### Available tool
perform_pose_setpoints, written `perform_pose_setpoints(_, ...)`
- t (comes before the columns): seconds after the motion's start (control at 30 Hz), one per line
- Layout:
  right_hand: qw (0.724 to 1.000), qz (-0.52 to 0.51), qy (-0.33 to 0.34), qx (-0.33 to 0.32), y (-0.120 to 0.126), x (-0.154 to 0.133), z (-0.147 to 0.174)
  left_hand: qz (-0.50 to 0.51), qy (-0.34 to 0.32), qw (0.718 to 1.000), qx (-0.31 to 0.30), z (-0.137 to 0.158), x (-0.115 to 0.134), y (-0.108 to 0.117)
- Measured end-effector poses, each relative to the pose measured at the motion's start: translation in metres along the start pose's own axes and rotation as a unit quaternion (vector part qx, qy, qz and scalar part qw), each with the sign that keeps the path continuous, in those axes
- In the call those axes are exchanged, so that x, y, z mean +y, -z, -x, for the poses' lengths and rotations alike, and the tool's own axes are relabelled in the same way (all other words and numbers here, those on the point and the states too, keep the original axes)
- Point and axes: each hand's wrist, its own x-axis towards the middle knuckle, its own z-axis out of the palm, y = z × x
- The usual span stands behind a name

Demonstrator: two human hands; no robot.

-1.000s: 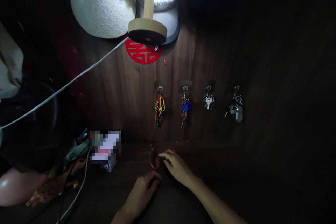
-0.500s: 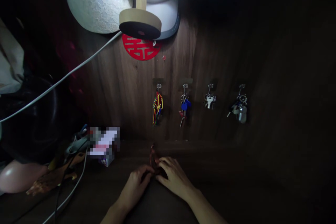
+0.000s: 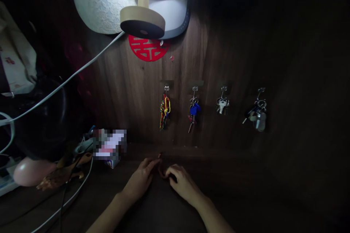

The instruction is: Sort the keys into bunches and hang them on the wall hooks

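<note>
A thin, curved reddish-brown strand [image 3: 161,171] lies on the dark wooden surface between my hands; the dim light hides whether it is cord or beads. The fingers of my left hand [image 3: 140,177] are closed at its upper left part, near the far end. Lower down on the right side, my right hand [image 3: 182,184] pinches the strand between thumb and fingers. Behind them, a multicoloured braided cord [image 3: 164,111] hangs from a wall hook, beside a bunch of keys with blue tags [image 3: 194,110].
More keys [image 3: 222,106] and another bunch [image 3: 259,118] hang farther right. A lamp with a round base [image 3: 142,22] hangs above, near caps [image 3: 105,3] and a red paper ornament [image 3: 149,51]. At left are a blurred box [image 3: 112,145], a pink balloon-like object [image 3: 34,172] and a white cable [image 3: 73,74].
My left hand has moved up and slightly left along the strand, and the gap between my hands has widened. The strand looks more stretched out. The view has shifted slightly.
</note>
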Motion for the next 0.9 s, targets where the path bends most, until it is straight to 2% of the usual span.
perform_pose_setpoints(0.1,1.0,-0.01,-0.002,0.002,0.003,-0.002,0.0,-0.055,-0.017,0.998,-0.005,-0.015,0.0,-0.001)
perform_pose_setpoints(0.23,0.999,-0.039,-0.018,0.03,0.005,0.0,-0.002,-0.069,-0.027,0.997,0.029,-0.028,-0.006,-0.009)
perform_pose_setpoints(0.4,0.986,-0.099,-0.045,0.13,0.006,0.01,-0.005,0.035,-0.008,0.996,0.08,-0.025,-0.007,-0.009)
perform_pose_setpoints(0.53,0.981,-0.071,-0.065,0.168,0.006,0.014,-0.008,0.103,0.057,0.988,0.099,-0.021,0.001,-0.001)
perform_pose_setpoints(0.67,0.984,-0.056,-0.049,0.163,0.007,0.008,-0.008,0.227,0.091,0.962,0.123,-0.022,0.012,-0.002)
perform_pose_setpoints(0.8,0.992,-0.057,-0.032,0.107,0.006,-0.007,-0.007,0.356,0.094,0.925,0.099,-0.024,0.02,-0.011)
perform_pose_setpoints(0.9,0.995,-0.049,-0.043,0.073,0.003,-0.016,-0.006,0.398,0.09,0.909,0.089,-0.024,0.024,-0.015)
